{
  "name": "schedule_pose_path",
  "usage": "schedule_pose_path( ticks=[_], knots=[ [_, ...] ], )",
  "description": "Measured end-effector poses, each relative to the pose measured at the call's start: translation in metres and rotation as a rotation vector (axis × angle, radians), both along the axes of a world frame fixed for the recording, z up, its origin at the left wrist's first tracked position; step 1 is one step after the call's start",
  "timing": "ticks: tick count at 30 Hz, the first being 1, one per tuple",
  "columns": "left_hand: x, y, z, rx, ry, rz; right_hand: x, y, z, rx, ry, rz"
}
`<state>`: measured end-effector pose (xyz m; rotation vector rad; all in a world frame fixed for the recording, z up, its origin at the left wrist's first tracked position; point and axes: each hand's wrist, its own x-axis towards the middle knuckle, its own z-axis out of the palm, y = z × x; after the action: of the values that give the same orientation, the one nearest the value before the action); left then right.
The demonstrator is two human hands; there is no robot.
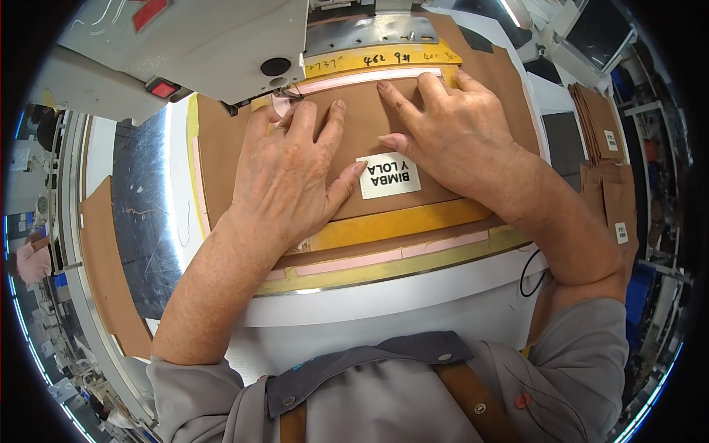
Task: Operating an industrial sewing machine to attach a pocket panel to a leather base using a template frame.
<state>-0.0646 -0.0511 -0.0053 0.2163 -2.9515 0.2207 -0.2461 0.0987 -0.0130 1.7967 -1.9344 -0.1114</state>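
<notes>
A brown fabric panel (351,133) lies in a flat template, with a cream label (390,176) bearing dark print, upside down to me, on its near half. My left hand (284,173) presses on the panel left of the label, fingers spread, its fingertips close to the sewing machine's needle area (290,94). To the right, my right hand (461,122) rests with fingers apart, some fingertips at the white strip (369,77) along the panel's far edge. A yellow bar with handwriting (384,57) runs behind that strip. Another yellow bar (399,224) crosses the near side.
The sewing machine head (192,52) overhangs the far left. A perforated metal plate (373,35) sits behind the template. Stacked brown pieces with labels (594,122) lie at right. Another brown piece (111,258) is at left, beside a shiny metal surface (148,207). A black cable (526,277) loops near my right arm.
</notes>
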Motion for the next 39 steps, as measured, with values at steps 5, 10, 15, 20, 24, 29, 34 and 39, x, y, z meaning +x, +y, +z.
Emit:
schedule_pose_path(
  ticks=[5,10,15,20,24,29,34,39],
  knots=[
    [-0.008,0.007,-0.002,-0.034,0.028,0.034,-0.007,0.001,-0.004,0.017,-0.006,0.031],
    [-0.014,0.013,-0.001,-0.072,-0.005,0.083,-0.006,0.003,-0.003,0.015,-0.034,-0.004],
    [-0.008,0.013,-0.001,-0.06,0.013,0.113,-0.001,0.0,0.0,0.042,-0.068,-0.013],
    [-0.01,0.023,-0.009,-0.089,0.073,0.127,-0.009,0.007,-0.009,0.013,-0.036,-0.001],
    [-0.015,0.022,-0.006,-0.107,0.018,0.133,-0.011,0.006,-0.009,0.058,-0.061,-0.026],
    [-0.014,0.016,0.004,-0.086,-0.064,0.165,-0.015,0.004,-0.005,0.073,-0.106,-0.007],
    [-0.015,0.015,0.003,-0.098,-0.063,0.18,-0.02,0.004,-0.008,0.062,-0.163,0.021],
    [-0.015,0.015,0.006,-0.165,-0.027,0.162,-0.022,0.006,-0.009,-0.058,-0.21,0.083]
  ],
)
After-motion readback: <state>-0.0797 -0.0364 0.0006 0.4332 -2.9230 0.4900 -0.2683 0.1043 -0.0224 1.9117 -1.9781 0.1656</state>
